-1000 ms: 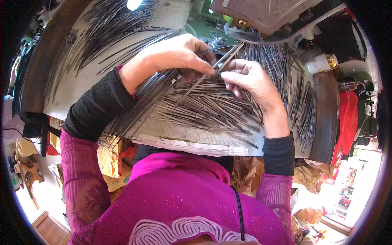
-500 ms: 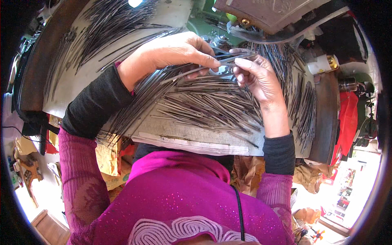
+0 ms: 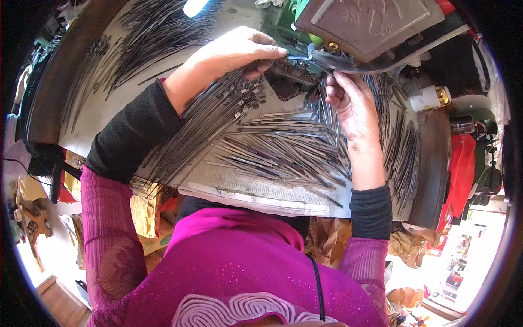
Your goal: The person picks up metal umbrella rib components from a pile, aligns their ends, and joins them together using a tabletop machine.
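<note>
My left hand [image 3: 245,52] is raised over the far part of the work table, its thumb and fingers pinched on one end of a thin strip [image 3: 298,58]. That strip reaches right toward the green machine [image 3: 283,27]. My right hand [image 3: 351,101] is closed in a pinch on the end of a narrow dark strip [image 3: 321,67] slanting up toward the same spot. Whether both hands hold one bent strip or two separate ones, I cannot tell. Below my hands lie loose piles of slim dark strips [image 3: 278,147], with a long bundle [image 3: 190,125] under my left wrist.
A grey-brown metal housing [image 3: 370,24] overhangs the far right, edged by a dark curved rim. More strips [image 3: 163,27] spread at the far left, and others [image 3: 403,158] at the right. A white cup-like container [image 3: 427,99] and red cloth [image 3: 462,169] are along the right edge.
My hands have moved apart. The left has gone up and away from me; the right has shifted slightly right and nearer me. The strip end now sits by the machine.
</note>
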Demonstrator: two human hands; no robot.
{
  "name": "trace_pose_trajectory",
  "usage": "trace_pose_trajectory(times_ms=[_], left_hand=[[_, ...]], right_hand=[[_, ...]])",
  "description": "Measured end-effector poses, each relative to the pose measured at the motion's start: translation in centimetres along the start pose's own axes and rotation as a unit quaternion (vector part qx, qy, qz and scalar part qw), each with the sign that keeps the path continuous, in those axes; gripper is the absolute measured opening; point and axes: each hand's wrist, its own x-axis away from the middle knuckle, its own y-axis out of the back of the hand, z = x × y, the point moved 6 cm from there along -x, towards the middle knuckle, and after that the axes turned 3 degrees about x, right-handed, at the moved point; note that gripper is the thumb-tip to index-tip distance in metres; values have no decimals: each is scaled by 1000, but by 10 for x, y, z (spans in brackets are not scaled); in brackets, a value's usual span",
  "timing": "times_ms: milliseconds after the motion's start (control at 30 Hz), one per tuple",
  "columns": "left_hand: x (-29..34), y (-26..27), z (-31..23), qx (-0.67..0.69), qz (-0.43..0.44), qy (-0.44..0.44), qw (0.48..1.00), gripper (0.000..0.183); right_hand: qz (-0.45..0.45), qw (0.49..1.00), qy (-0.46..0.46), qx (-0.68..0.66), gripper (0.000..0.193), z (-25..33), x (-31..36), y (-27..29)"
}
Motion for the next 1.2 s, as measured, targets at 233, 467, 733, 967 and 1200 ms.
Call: trace_pose_trajectory(times_ms=[233, 467, 733, 967, 1200], left_hand=[[2, 2, 1, 13, 1, 13, 1000, 29], [1, -1, 6, 53, -2, 13, 999, 29], [3, 3, 7, 51, -2, 23, 998, 28], [3, -3, 7, 70, 19, 46, 996, 20], [8, -6, 3, 74, -9, 46, 996, 24]], right_hand=[[-3, 1000, -3, 8, 16, -2, -2, -2], [-20, 1000, -9, -9, 16, -4, -3, 2], [-5, 1000, 14, -11, 17, -4, -3, -8], [-25, 1000, 1, -6, 17, -6, 0, -2], [-10, 1000, -13, -25, 17, -10, 1, -1]])
